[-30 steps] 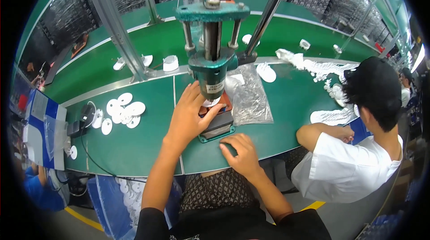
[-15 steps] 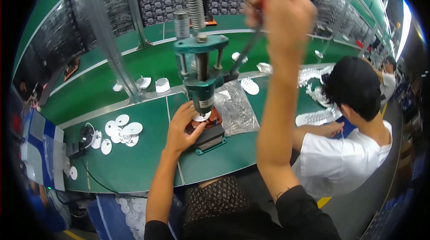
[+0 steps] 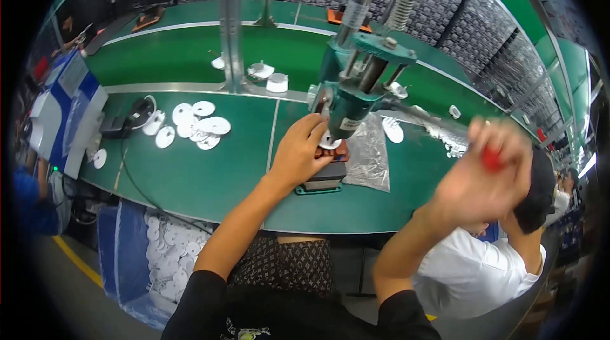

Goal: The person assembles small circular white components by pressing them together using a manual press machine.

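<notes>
1. Disc (image 3: 329,141), white, lies under the teal press (image 3: 358,97), on an orange-brown fixture (image 3: 342,152) above a dark block; I cannot tell whether the press tip touches it
2. Left hand (image 3: 298,151) reaches in from the left, fingers at the disc's far edge and thumb apart from them at the near side; whether they pinch the disc, I cannot tell
3. Right hand (image 3: 486,178), blurred, is raised and curled round a red knob (image 3: 492,159) at the end of the press's lever (image 3: 429,118)
4. Clear plastic bag (image 3: 370,157) lies flat just right of the fixture, on the green table (image 3: 216,181)
5. Loose pile of white discs (image 3: 194,124) sits on the table's left, near a dark round device (image 3: 141,113) with a cable
6. Blue bin (image 3: 108,238) below the table edge holds many more white pieces (image 3: 166,260)
7. Co-worker in a white shirt (image 3: 470,276) sits at the right, partly behind the raised arm
</notes>
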Demonstrator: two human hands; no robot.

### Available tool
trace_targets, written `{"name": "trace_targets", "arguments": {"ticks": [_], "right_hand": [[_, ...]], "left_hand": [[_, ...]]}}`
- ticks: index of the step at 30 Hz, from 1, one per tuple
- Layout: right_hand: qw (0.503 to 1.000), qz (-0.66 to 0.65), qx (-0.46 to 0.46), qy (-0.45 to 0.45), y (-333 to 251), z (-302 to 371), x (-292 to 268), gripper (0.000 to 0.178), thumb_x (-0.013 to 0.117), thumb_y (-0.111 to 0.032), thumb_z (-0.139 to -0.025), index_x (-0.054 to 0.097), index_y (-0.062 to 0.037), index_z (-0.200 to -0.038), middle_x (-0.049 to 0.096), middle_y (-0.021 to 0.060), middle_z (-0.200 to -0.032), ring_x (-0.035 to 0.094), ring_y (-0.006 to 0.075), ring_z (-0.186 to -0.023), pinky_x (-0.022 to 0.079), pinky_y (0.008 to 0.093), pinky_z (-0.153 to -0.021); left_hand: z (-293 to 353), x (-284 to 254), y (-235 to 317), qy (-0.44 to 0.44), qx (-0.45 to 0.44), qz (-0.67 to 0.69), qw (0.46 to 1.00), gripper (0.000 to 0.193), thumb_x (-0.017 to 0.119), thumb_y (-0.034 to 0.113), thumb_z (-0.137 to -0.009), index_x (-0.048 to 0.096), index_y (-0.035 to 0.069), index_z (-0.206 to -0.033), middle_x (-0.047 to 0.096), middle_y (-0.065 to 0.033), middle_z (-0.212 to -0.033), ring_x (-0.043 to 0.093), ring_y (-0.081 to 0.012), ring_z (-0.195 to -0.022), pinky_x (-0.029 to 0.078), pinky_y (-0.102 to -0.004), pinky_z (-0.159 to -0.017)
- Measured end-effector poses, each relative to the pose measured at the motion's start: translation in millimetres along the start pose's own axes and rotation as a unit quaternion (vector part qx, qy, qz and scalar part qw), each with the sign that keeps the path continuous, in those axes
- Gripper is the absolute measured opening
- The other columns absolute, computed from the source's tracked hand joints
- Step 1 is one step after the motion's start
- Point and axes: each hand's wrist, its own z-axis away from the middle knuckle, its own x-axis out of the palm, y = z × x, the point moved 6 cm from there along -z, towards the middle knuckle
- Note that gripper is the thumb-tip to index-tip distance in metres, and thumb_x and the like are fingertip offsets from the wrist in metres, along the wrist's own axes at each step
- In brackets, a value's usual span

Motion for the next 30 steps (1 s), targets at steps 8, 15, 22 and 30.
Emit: {"name": "trace_targets", "arguments": {"ticks": [8, 15, 22, 30], "right_hand": [[0.934, 0.353, -0.051, -0.038, 64.6, 73.2, -12.1, 0.040, 0.053, -0.024, -0.096, 0.050, 0.0087, -0.120, 0.055, 0.0316, -0.129, 0.052, 0.0400, -0.125, 0.039, 0.0537, -0.107], [0.843, 0.397, 0.008, -0.363, 92.9, 194.6, 54.1, 0.041, 0.088, -0.019, -0.067, 0.065, -0.0053, -0.099, 0.062, 0.0215, -0.124, 0.064, 0.0369, -0.109, 0.052, 0.0450, -0.090], [0.816, 0.562, 0.001, -0.138, 97.2, 131.5, -51.0, 0.052, 0.083, -0.012, -0.070, 0.060, -0.0037, -0.116, 0.062, 0.0221, -0.123, 0.062, 0.0382, -0.111, 0.050, 0.0434, -0.094], [0.689, 0.670, 0.266, 0.073, 146.3, 138.8, -242.2, 0.052, 0.079, -0.018, -0.072, 0.054, -0.0019, -0.114, 0.068, 0.0229, -0.104, 0.068, 0.0380, -0.096, 0.052, 0.0424, -0.083]], "left_hand": [[60.0, -74.7, 45.2, 0.059, -0.046, 0.021, 0.997, 0.043, 0.073, 0.018, -0.080, 0.063, -0.002, -0.116, 0.067, -0.0133, -0.107, 0.064, -0.0270, -0.102, 0.046, -0.0393, -0.099], [124.4, -44.9, 26.4, -0.005, -0.422, 0.571, 0.704, 0.042, 0.050, 0.029, -0.103, 0.059, -0.005, -0.125, 0.067, -0.0101, -0.112, 0.062, -0.0154, -0.105, 0.047, -0.0297, -0.095], [75.7, -97.1, -2.4, 0.000, -0.275, 0.128, 0.953, 0.044, 0.056, 0.018, -0.097, 0.050, 0.001, -0.137, 0.046, -0.0195, -0.145, 0.048, -0.0359, -0.131, 0.038, -0.0459, -0.109], [99.3, -104.5, -136.5, -0.109, -0.204, -0.298, 0.926, 0.032, 0.062, 0.015, -0.093, 0.063, 0.006, -0.124, 0.052, -0.0172, -0.139, 0.044, -0.0377, -0.132, 0.028, -0.0538, -0.114]]}}
